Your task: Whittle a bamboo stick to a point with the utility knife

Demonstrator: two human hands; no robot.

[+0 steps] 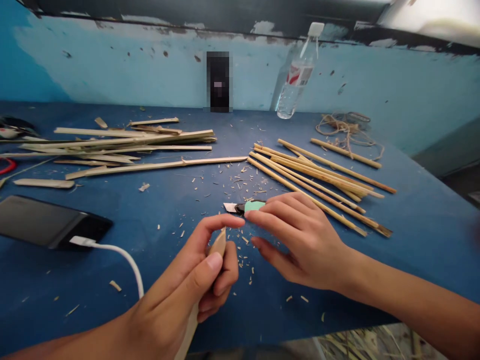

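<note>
My left hand (195,285) is closed around a flat bamboo strip (218,244), whose tip sticks up between thumb and forefinger. My right hand (300,240) grips a small utility knife with a green handle (254,205); its short blade (229,207) points left, just above the strip's tip. Both hands hover over the blue table (412,220), where fine bamboo shavings (240,187) are scattered.
A bundle of round bamboo sticks (322,182) lies to the right, split flat bamboo strips (131,145) at the left. A black phone (48,222) with a white cable (123,257) sits near left. A water bottle (298,75) and tangled twine (347,125) stand at the back.
</note>
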